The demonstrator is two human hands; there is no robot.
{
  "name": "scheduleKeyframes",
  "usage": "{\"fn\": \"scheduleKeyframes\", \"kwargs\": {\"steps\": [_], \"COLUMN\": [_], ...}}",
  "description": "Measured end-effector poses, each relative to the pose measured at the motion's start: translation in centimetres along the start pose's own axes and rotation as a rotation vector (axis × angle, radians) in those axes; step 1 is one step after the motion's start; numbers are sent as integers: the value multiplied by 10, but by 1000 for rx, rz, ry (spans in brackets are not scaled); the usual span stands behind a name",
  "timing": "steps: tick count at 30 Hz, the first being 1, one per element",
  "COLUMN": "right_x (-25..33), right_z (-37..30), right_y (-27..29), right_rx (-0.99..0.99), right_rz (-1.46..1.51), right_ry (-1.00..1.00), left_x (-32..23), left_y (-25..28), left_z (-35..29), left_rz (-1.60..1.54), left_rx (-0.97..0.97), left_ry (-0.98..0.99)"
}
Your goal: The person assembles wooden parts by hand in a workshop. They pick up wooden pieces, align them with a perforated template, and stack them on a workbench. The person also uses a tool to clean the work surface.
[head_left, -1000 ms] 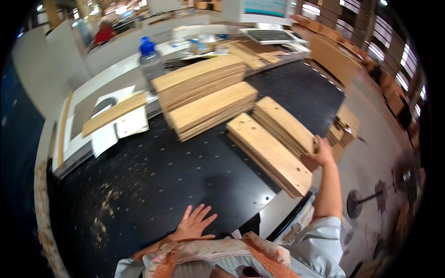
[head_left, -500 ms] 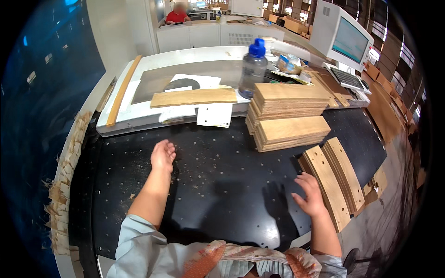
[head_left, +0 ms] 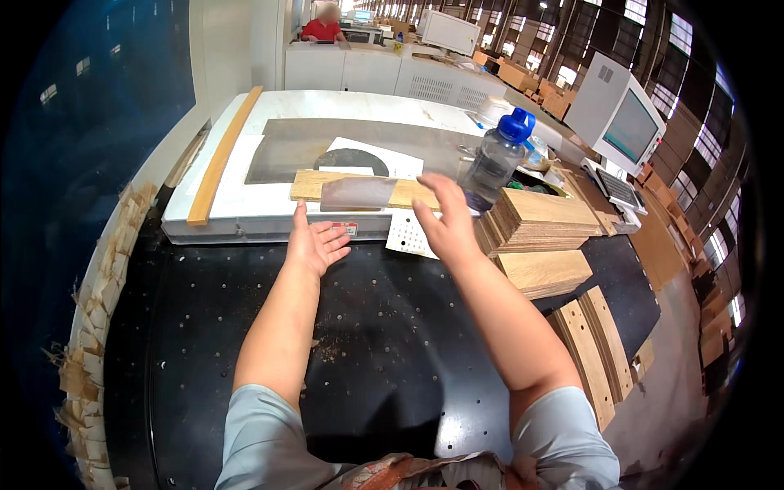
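Observation:
A flat wooden board lies along the near edge of the white bench top. Across its middle shows a grey-brown rectangular patch; whether it is a sheet or a shadow I cannot tell. My left hand is open, palm up and fingers spread, just on the near side of the board. Nearer the board's right end, my right hand is open too, fingers apart, with nothing visible in it. Below that hand hangs a white card with holes. A water bottle with a blue cap stands just beyond it.
Stacked wooden boards and a lower stack stand at right. Curved drilled wooden pieces lie nearer me on the black perforated table. A long wooden strip lies at left. A monitor and a seated person are farther off.
Both hands have moved forward from over the black table to the board; the right also went left. The grey-brown patch now shows on the board. My view has shifted.

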State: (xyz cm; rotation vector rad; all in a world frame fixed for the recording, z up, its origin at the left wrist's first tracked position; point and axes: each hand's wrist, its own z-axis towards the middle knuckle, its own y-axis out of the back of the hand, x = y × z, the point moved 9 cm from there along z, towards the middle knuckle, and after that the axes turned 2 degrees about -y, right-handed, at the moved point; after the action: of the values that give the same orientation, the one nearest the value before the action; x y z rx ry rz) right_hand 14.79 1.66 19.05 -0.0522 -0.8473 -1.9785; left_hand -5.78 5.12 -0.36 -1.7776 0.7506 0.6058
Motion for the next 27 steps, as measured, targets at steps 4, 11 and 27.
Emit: {"fn": "scheduleKeyframes", "kwargs": {"steps": [4, 11, 27], "right_x": [-43, -13, -11], "right_z": [5, -68, -69], "right_y": [-80, -116, -137], "right_rx": [204, 376, 250], "right_rz": [137, -19, -100], "right_ry": [-228, 54, -83], "left_x": [10, 37, 56], "left_y": [-5, 8, 22], "left_z": [3, -8, -6], "left_rz": [-23, 4, -9], "left_rx": [35, 101, 111], "left_ry": [70, 15, -56]}}
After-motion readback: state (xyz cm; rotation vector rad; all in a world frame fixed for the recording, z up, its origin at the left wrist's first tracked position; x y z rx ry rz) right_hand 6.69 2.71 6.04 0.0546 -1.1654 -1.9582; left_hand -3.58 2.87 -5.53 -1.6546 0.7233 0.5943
